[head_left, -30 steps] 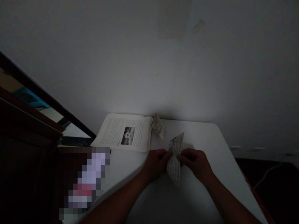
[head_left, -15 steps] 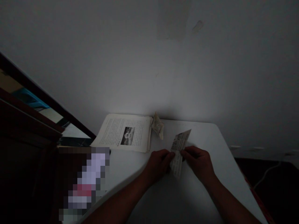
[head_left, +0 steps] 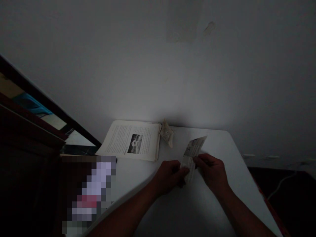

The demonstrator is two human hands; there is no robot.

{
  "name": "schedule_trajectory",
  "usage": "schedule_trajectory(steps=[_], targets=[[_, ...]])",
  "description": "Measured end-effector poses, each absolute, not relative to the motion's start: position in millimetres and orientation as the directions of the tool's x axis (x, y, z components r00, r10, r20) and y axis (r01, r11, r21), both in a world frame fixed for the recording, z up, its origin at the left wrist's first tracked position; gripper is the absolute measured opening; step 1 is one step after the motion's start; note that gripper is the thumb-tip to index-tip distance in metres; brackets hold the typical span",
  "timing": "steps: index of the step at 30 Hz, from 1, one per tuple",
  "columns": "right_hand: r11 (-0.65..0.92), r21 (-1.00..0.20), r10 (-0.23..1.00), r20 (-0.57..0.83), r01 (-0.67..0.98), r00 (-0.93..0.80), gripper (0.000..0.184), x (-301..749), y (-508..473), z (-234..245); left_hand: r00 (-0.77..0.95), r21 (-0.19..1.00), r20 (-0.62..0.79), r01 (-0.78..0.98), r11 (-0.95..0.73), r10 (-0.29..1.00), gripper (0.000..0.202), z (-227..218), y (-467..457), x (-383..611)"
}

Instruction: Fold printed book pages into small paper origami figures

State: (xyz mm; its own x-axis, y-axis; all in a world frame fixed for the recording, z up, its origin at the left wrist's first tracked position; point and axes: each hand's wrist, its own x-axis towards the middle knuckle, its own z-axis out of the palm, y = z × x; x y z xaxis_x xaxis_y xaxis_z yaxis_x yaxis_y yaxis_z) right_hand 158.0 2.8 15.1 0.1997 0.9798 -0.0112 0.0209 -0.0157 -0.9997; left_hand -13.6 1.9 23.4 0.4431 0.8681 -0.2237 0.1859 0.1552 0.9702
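Note:
Between my two hands is a folded piece of printed paper [head_left: 194,148], held tilted above the white table [head_left: 209,140]. My left hand [head_left: 170,174] pinches its lower left edge between thumb and fingers. On the right edge, about halfway up, my right hand [head_left: 213,171] grips it with thumb and fingertips. Some fingers of both hands are hidden behind the paper or in shadow. Beyond my hands, a small folded paper shape [head_left: 167,133] rests beside the stack of printed pages [head_left: 120,140], whose top sheet carries text and a dark picture.
A pale wall [head_left: 158,72] rises right behind the table. On the left are a dark wooden frame [head_left: 49,98] and a blurred-out patch [head_left: 93,187]. To the right of the table, a white cable [head_left: 281,184] hangs over a dark area.
The paper has shifted slightly to the right and turned a little. My left hand has slid down its left edge; my right hand has moved only slightly.

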Motion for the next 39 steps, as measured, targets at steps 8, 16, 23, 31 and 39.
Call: schedule_trajectory(steps=[8, 16, 23, 31, 39], targets=[[-0.021, -1.000, 0.978, -0.024, -0.018, 0.209, 0.014, 160.2, 3.1, 10.5, 0.562, 0.958, -0.281, 0.115, 0.263, 0.778, 0.021, 17.9, 0.8, -13.1], [-0.004, -1.000, 0.978, -0.009, -0.025, 0.209, 0.014, 161.4, 3.8, 10.9, 0.518, 0.974, -0.223, 0.140, 0.176, 0.826, 0.029, 18.2, 1.9, -17.0], [0.024, -0.980, 0.989, 0.052, 0.198, 0.137, 0.014, 152.8, -1.8, 10.2, 0.327, 0.900, 0.136, 0.354, -0.255, 0.935, 0.084, 18.9, 0.2, -17.2], [0.107, -0.966, 0.993, 0.094, 0.236, -0.067, 0.010, 152.2, -3.6, 12.6, 0.347, 0.888, 0.176, 0.348, -0.301, 0.921, 0.058, 18.5, 2.7, -17.0], [0.108, -0.977, 0.989, 0.087, 0.183, -0.118, 0.012, 152.2, -2.3, 14.9, 0.443, 0.968, 0.172, 0.090, -0.234, 0.880, 0.050, 20.8, 5.6, -23.1]])
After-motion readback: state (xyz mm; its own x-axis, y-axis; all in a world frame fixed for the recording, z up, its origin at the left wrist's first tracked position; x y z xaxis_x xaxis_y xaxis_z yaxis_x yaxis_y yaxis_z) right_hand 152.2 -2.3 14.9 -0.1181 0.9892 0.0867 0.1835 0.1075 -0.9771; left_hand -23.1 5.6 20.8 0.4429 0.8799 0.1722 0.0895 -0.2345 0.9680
